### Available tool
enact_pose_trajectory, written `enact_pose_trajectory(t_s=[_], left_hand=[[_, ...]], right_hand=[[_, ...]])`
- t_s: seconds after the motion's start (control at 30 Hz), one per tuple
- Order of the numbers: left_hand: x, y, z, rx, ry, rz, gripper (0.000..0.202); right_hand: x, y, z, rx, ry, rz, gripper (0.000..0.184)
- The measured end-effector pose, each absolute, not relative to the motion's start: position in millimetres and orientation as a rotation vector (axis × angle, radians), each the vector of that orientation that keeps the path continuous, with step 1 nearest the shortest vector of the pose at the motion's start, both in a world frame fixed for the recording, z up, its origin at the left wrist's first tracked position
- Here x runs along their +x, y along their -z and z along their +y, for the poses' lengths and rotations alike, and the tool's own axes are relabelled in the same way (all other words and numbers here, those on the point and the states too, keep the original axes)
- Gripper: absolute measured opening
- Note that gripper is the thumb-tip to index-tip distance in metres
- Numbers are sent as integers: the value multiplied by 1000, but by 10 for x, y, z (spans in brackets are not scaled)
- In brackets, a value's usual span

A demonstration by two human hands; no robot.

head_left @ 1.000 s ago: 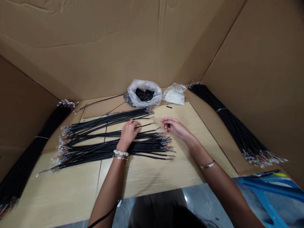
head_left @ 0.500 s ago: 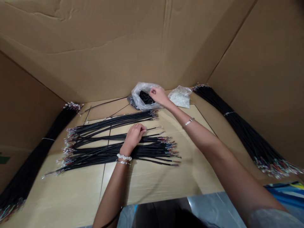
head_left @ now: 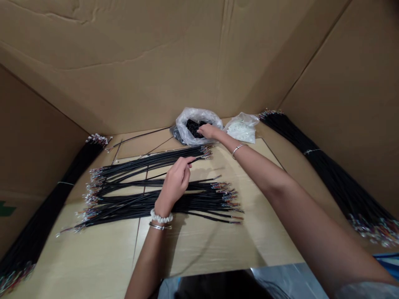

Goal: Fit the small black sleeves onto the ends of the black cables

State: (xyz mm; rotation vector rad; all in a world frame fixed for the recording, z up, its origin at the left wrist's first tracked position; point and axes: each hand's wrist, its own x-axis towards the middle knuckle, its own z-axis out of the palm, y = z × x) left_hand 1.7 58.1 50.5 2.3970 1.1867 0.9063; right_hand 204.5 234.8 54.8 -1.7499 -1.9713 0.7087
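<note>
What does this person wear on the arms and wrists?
The left hand has a white scrunchie and a thin silver bangle at the wrist. The right hand has a thin silver bangle, and a pale grey sleeve covers the upper arm.

Behind the left hand [head_left: 176, 180] sat a puffy white scrunchie [head_left: 161, 216], with a thin silver bangle [head_left: 160, 226] just beside it, farther up the arm. Behind the right hand [head_left: 210, 131], a similar slim silver bangle [head_left: 238, 150] circled the wrist. Both forearms were bare, and a pale grey sleeve [head_left: 368, 290] showed at the bottom right corner, on the right arm.
</note>
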Motion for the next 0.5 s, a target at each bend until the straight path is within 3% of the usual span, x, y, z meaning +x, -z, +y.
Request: enact_pose_trajectory(t_s=[0.3,0.43,0.5], left_hand=[[234,-428,583,2407,-815,1076,37],[459,-288,532,2548,-709,1025,36],[531,-194,518,2626,-699,1040,36]], right_hand=[[2230,-579,2046,-1378,-1056,-1384,17],[2325,-554,1465,-981,-1565,-815,11],[2354,-478,1122,-995,-1739,-713,9]])
